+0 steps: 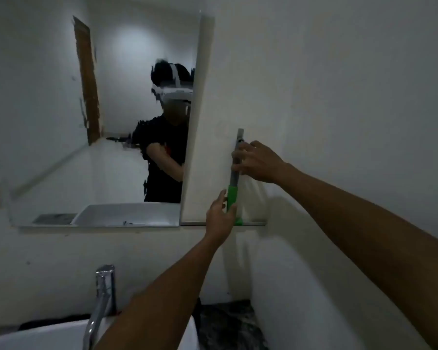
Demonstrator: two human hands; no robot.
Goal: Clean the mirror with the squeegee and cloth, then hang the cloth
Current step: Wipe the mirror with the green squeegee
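1. Nearest, at the bottom edge, sits the white basin (pixel 48 335) with a chrome tap (pixel 102 296) rising from it; a dark mottled patch (pixel 228 324) lies to its right, too dim to tell what it is.
2. Both bare forearms reach up and away from there toward the wall (pixel 352 84).
3. Left hand (pixel 220 218) is curled loosely round the green grip of the squeegee (pixel 234 178), thumb on one side, fingers partly spread; how firmly it grips is hard to tell.
4. Right hand (pixel 257 161), higher up, closes its fingertips on the grey upper shaft, the rest of the hand half open.
5. Squeegee stands nearly upright against the pale surface just right of the mirror (pixel 99 122), its green foot near the narrow ledge (pixel 253 223).
6. Farthest, the mirror reflects a person in a dark shirt wearing a white headset, and a brown door frame.
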